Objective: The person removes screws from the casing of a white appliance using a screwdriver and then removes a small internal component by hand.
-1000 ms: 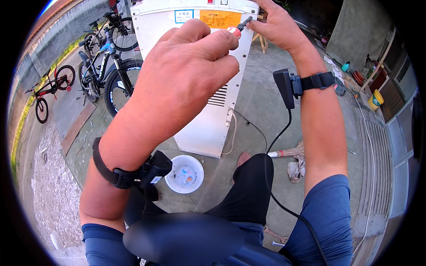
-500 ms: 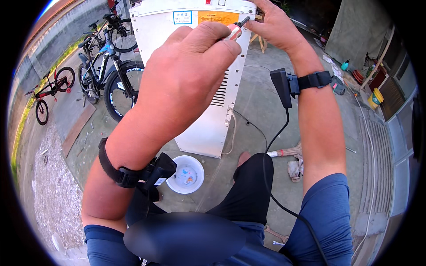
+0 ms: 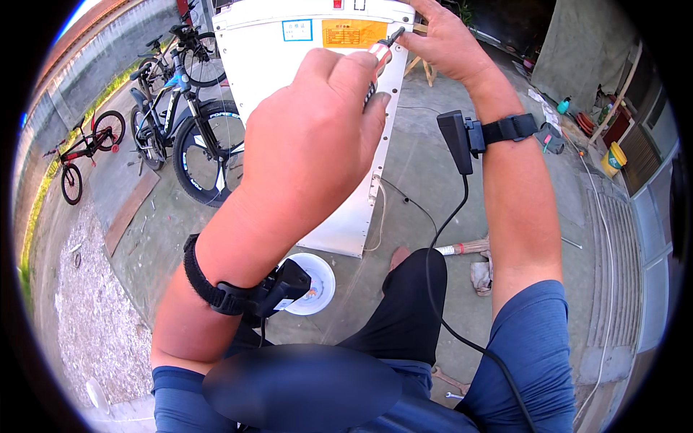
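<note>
A tall white metal cabinet (image 3: 289,72) with screw-lined edges stands in front of me. My left hand (image 3: 317,133) is closed round a screwdriver (image 3: 380,52) with a red-and-clear handle. Its dark tip points up and right, meeting the cabinet's upper right edge where the screws run. Beside that tip, my right hand (image 3: 451,45) grips the cabinet's upper right corner, its thumb close to the screwdriver's end. Some of the right fingers are hidden or cut off by the top of the picture.
A white basin (image 3: 325,285) sits on the floor below my left wrist. Bicycles (image 3: 173,115) stand at the left. Wrenches (image 3: 449,379) lie near my knee, and a yellow bucket (image 3: 613,159) stands at the right. A black cable (image 3: 432,281) hangs from my right wrist strap.
My left hand has turned and its forearm has swung right, showing more of the screwdriver handle, which now slopes more steeply. The tip remains at the same edge; my right hand has hardly moved.
</note>
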Demonstrator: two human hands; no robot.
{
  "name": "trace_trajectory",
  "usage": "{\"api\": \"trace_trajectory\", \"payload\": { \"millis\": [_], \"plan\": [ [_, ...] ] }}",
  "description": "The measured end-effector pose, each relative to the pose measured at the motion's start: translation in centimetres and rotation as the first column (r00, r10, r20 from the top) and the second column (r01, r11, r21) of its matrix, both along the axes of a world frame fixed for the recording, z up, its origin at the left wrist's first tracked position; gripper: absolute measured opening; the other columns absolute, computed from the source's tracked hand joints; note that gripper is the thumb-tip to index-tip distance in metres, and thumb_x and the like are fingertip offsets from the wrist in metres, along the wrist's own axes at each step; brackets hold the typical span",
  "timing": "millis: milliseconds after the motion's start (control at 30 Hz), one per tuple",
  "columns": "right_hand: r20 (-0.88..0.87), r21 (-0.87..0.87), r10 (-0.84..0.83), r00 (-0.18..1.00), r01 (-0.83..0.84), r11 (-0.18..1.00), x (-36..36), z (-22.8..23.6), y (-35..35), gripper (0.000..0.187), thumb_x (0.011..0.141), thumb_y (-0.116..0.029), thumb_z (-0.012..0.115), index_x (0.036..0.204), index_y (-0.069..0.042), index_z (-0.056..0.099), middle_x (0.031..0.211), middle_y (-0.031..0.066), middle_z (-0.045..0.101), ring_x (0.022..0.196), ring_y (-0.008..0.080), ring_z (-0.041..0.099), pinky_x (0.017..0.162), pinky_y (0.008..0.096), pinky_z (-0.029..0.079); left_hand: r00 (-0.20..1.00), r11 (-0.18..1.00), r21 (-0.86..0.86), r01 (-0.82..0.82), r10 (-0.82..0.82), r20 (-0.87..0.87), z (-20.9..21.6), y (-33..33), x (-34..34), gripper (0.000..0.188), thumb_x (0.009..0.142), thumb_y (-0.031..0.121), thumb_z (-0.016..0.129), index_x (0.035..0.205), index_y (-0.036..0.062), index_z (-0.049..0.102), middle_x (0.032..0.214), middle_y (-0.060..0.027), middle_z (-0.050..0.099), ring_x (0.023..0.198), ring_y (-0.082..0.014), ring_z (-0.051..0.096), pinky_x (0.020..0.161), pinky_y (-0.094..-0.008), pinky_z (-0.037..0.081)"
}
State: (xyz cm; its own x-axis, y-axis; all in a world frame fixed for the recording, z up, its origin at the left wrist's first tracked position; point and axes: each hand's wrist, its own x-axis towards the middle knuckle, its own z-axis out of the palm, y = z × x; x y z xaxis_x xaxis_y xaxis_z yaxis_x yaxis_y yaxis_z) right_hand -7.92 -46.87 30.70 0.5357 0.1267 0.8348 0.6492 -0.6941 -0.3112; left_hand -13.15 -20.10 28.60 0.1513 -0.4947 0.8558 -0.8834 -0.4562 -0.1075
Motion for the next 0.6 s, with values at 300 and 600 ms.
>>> {"api": "trace_trajectory", "payload": {
  "millis": [300,600],
  "plan": [
    [-0.061,0.133,0.145,0.988,-0.136,0.982,0.4,-0.1,0.3,0.053,0.087,0.004,0.062,0.139,0.0,0.053,0.128,0.0125,0.061,0.119,0.02,0.061,0.101,0.0331,0.052,0.955,0.977,-0.166,0.136,-0.174,-0.24,0.5,-0.1,0.8,0.037,0.092,0.02,0.069,0.12,-0.0016,0.061,0.108,-0.0209,0.067,0.083,-0.0415,0.069,0.072,-0.0451,0.056],
    [-0.056,0.113,0.112,0.992,-0.105,0.988,-0.2,0.0,0.7,0.053,0.086,0.006,0.059,0.139,0.0,0.054,0.13,0.0131,0.061,0.118,0.02,0.062,0.101,0.0325,0.052,0.987,0.985,-0.07,0.159,-0.16,-0.006,-1.3,-0.3,0.6,0.044,0.083,0.007,0.072,0.123,0.0056,0.053,0.103,-0.0175,0.058,0.075,-0.0367,0.066,0.063,-0.0435,0.056]
  ]
}}
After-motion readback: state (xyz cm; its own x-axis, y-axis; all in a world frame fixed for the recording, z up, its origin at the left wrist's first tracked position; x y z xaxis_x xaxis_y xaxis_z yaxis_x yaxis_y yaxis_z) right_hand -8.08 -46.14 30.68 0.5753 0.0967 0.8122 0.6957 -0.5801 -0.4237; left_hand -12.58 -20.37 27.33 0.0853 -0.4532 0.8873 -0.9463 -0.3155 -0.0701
